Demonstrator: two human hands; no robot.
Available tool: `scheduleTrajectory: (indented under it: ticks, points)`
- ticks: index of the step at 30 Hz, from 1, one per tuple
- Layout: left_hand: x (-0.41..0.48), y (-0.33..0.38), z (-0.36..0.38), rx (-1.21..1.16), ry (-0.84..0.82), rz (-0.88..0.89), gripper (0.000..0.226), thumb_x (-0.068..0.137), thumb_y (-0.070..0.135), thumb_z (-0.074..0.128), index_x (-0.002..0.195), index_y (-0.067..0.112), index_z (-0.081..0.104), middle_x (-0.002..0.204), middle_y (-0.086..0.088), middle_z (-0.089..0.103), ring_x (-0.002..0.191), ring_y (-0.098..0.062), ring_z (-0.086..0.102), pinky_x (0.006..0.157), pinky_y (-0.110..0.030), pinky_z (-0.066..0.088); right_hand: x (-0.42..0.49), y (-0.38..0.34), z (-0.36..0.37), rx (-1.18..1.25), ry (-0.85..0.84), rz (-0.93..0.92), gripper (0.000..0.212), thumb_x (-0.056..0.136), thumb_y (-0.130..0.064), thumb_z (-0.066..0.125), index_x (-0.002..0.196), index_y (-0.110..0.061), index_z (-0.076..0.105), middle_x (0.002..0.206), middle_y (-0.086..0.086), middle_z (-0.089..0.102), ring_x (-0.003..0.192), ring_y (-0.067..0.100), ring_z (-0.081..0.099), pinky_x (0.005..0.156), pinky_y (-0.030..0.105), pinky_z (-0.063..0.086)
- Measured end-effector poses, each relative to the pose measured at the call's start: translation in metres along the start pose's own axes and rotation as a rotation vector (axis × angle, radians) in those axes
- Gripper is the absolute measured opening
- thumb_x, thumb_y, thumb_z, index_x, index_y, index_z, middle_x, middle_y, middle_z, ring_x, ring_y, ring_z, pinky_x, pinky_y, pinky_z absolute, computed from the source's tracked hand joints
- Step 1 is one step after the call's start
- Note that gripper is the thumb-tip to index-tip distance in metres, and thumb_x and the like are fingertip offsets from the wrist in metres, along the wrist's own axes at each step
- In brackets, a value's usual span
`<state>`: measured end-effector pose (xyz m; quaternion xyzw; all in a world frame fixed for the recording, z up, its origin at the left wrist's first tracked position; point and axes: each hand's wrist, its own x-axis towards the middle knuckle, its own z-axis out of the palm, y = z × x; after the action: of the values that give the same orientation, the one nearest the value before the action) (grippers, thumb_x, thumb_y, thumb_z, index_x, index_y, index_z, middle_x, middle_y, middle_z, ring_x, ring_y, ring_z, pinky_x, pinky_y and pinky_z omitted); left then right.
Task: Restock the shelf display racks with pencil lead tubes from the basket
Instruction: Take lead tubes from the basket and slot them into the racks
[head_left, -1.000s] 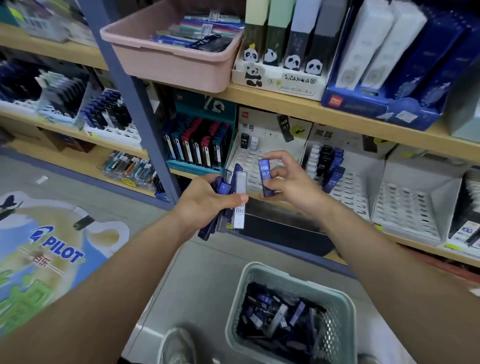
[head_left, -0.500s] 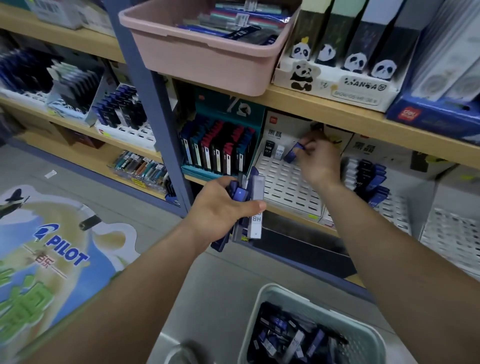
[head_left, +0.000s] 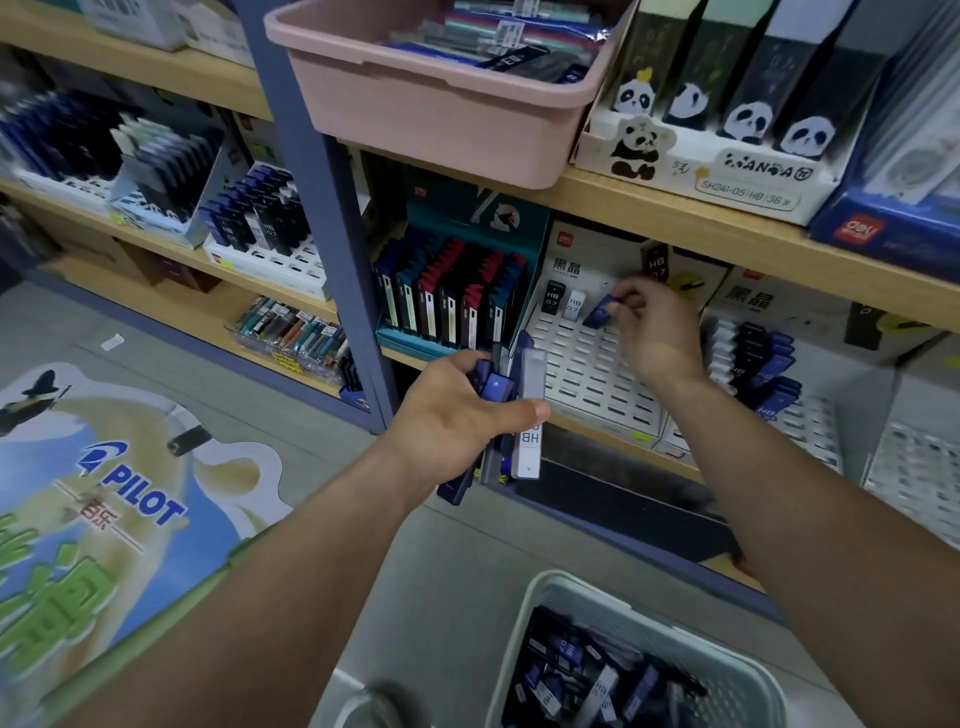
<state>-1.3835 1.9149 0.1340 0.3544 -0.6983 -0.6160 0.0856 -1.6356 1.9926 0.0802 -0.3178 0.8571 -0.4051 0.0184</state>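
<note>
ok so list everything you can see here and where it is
blue lead tube: one, dark blue, at the white slotted rack's top row
white slotted rack: one, white, middle shelf
standing tubes: two, black and white, rack's top left
bundle of lead tubes: several, blue and grey
basket: one, pale green, bottom of view, holds loose tubes
teal display box: one, left of rack
pink bin: one, upper shelf
panda box: one, white, upper shelf
left hand: grips the bundle
right hand: fingers pinch the blue tube
</note>
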Motion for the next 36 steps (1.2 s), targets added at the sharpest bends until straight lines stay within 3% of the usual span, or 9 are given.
scheduleTrajectory:
  ticks: [9, 15, 17, 19, 23, 26, 29, 33, 36]
  points:
    - [-0.001, 0.000, 0.001, -0.028, -0.017, -0.001, 0.041, 0.073, 0.033, 0.088, 0.105, 0.015, 0.070, 0.096, -0.010, 0.074, 0.090, -0.023, 0.072, 0.091, -0.040, 0.058, 0.001, 0.000, 0.005, -0.154, 0.004, -0.149, 0.023, 0.098, -0.010, 0.057, 0.117, -0.009, 0.070, 0.108, 0.011, 0.072, 0.095, 0.025, 0.066, 0.086, 0.028, 0.050]
    - [0.000, -0.001, 0.001, -0.036, -0.031, 0.007, 0.041, 0.073, 0.033, 0.088, 0.106, 0.016, 0.071, 0.097, -0.006, 0.076, 0.092, -0.021, 0.072, 0.091, -0.037, 0.057, -0.011, -0.007, -0.003, -0.141, -0.077, -0.105, 0.034, 0.095, -0.010, 0.058, 0.128, -0.010, 0.066, 0.115, 0.012, 0.066, 0.095, 0.022, 0.066, 0.092, 0.029, 0.052]
    - [-0.001, -0.001, 0.002, -0.041, -0.019, 0.006, 0.043, 0.072, 0.032, 0.088, 0.106, 0.014, 0.070, 0.098, -0.010, 0.074, 0.092, -0.024, 0.072, 0.090, -0.036, 0.058, -0.031, -0.022, -0.014, -0.057, -0.069, -0.095, 0.030, 0.094, -0.013, 0.061, 0.123, -0.015, 0.067, 0.107, 0.003, 0.066, 0.087, 0.013, 0.064, 0.085, 0.027, 0.052]
    - [-0.001, 0.001, 0.003, -0.051, -0.010, 0.008, 0.041, 0.073, 0.030, 0.088, 0.106, 0.014, 0.069, 0.097, -0.011, 0.073, 0.089, -0.023, 0.072, 0.085, -0.032, 0.058, -0.062, -0.042, -0.028, 0.191, -0.172, -0.028, 0.019, 0.095, -0.013, 0.062, 0.112, -0.019, 0.069, 0.093, -0.002, 0.071, 0.082, 0.011, 0.067, 0.080, 0.027, 0.056]
    - [-0.004, 0.005, 0.008, -0.116, -0.018, 0.019, 0.047, 0.075, 0.023, 0.087, 0.116, 0.013, 0.066, 0.084, 0.004, 0.075, 0.078, -0.009, 0.071, 0.074, -0.022, 0.057, -0.122, -0.070, -0.050, 0.641, -0.480, 0.147, 0.018, 0.097, -0.012, 0.059, 0.112, -0.016, 0.067, 0.087, 0.008, 0.073, 0.078, 0.027, 0.073, 0.074, 0.038, 0.061]
    - [-0.008, 0.007, 0.012, -0.158, -0.028, 0.052, 0.039, 0.079, 0.014, 0.083, 0.114, 0.009, 0.066, 0.074, 0.010, 0.074, 0.069, -0.003, 0.070, 0.064, -0.016, 0.053, -0.144, -0.076, -0.052, 0.734, -0.495, 0.176, 0.028, 0.085, -0.016, 0.072, 0.112, -0.018, 0.064, 0.088, 0.005, 0.071, 0.079, 0.028, 0.071, 0.074, 0.044, 0.062]
    - [-0.011, 0.009, 0.018, -0.152, -0.034, 0.067, 0.037, 0.079, 0.015, 0.083, 0.112, 0.010, 0.067, 0.084, 0.002, 0.077, 0.077, -0.009, 0.073, 0.071, -0.022, 0.055, -0.150, -0.074, -0.047, 0.702, -0.442, 0.160, 0.038, 0.078, -0.010, 0.080, 0.109, -0.019, 0.062, 0.081, 0.000, 0.068, 0.073, 0.024, 0.067, 0.070, 0.040, 0.062]
    - [-0.010, 0.010, 0.025, -0.147, -0.034, 0.061, 0.040, 0.078, 0.018, 0.084, 0.114, 0.012, 0.067, 0.092, -0.004, 0.077, 0.080, -0.013, 0.073, 0.074, -0.025, 0.057, -0.150, -0.069, -0.048, 0.740, -0.426, 0.189, 0.034, 0.084, -0.001, 0.074, 0.107, -0.025, 0.064, 0.081, -0.003, 0.067, 0.072, 0.016, 0.064, 0.065, 0.033, 0.057]
    - [-0.006, 0.011, 0.026, -0.132, 0.003, 0.054, 0.042, 0.077, 0.022, 0.085, 0.114, 0.013, 0.067, 0.086, 0.000, 0.075, 0.077, -0.011, 0.072, 0.071, -0.024, 0.057, -0.150, -0.059, -0.055, 0.751, -0.396, 0.220, 0.033, 0.092, 0.000, 0.064, 0.114, -0.025, 0.069, 0.084, -0.004, 0.069, 0.072, 0.010, 0.060, 0.067, 0.029, 0.052]
